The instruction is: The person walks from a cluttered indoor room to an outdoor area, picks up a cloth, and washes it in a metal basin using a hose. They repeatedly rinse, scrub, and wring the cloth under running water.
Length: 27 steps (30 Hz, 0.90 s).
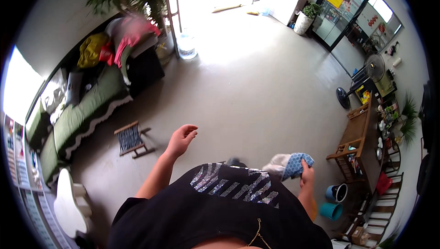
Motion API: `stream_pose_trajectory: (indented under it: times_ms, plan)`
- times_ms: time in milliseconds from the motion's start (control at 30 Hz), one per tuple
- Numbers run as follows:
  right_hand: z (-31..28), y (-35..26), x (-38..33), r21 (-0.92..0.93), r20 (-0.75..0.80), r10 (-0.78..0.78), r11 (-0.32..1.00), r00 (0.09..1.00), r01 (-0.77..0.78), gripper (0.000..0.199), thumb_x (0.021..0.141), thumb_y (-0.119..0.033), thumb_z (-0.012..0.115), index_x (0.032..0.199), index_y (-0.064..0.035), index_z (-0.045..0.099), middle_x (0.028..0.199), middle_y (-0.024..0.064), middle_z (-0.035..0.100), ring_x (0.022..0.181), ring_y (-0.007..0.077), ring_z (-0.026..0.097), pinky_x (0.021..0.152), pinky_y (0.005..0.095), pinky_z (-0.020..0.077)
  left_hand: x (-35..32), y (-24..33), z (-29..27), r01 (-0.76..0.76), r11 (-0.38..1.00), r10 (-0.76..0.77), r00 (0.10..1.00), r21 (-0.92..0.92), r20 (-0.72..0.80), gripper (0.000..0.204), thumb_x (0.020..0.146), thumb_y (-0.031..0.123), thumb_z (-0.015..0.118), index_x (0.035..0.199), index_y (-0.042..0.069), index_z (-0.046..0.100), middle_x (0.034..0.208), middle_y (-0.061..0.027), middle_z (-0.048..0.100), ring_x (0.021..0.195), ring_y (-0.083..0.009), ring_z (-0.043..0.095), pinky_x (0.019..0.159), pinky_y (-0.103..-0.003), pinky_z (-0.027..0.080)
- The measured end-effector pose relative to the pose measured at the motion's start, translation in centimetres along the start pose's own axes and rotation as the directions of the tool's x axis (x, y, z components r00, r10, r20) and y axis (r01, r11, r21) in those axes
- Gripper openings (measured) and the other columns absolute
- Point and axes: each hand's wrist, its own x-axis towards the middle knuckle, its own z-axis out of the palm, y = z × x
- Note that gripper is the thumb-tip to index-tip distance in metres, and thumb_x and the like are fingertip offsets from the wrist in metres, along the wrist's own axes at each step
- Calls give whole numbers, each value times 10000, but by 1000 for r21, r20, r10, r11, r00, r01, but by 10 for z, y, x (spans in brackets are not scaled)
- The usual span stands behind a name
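1. Right hand (pixel 307 174): fingers closed on a bunched cloth (pixel 294 166), gripping its blue patterned end. Thumb up on top; rest of the finger wrap is partly hidden.
2. Cloth location: right front of the black shirt (pixel 236 203), up off the floor (pixel 238 97). Pale part sticks out leftward, unsupported. One piece or two layers, can't tell.
3. Left hand (pixel 182 138): out ahead and left, fingers loosely curled, gap half-wide, nothing visible in it. Well apart from the cloth.
4. Step in hand, my read: cloth held one-handed, not in use on any surface.
5. Next move, my read: calls for a firm hold on the blue end, since the pale end is loose and could snag or slip. Left hand is free to support it.
6. Nearby right: teal bucket (pixel 331 211), with a blue bucket (pixel 337 193) just beyond. Left: low woven stool (pixel 130 139).
7. Farther: green sofa (pixel 91 100) left, wooden bench (pixel 356 127) and standing fan (pixel 376 67) right.
8. Farthest: clear water jug (pixel 187 47) and white counter (pixel 280 1) near the bright doorway.
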Motion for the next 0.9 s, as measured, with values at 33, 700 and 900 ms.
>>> stream_pose_trajectory:
  times_ms: [33, 700, 900]
  plan:
    - [6, -9, 25, 31, -45, 43, 999, 998, -42, 438, 866, -255, 667, 1153, 61, 572, 1039, 111, 648, 943, 212, 631, 838, 365, 504, 40, 13, 8, -11, 1000, 11, 999, 4, 42, 236, 931, 106, 583, 1134, -15, 578, 1002, -84, 648, 932, -147, 618, 849, -286, 494]
    - [540, -329, 632, -155, 453, -182, 948, 873, 278, 273, 887, -234, 665, 1049, -17, 633, 930, 25, 658, 866, 114, 602, 741, 296, 483, 576, -27, -65, 330, 932, -357, 780, -148, -514, 157, 924, 77, 542, 1041, -3, 611, 923, -84, 652, 813, -136, 624, 754, -281, 519]
    - [559, -372, 724, -153, 191, 68, 987, 979, -39, 270, 882, -187, 667, 1060, 13, 632, 957, 56, 662, 849, 155, 639, 724, 318, 518, 869, 58, -48, 66, 997, -72, 981, -39, -182, 210, 915, 114, 586, 1084, -9, 611, 933, -89, 663, 835, -155, 629, 769, -284, 510]
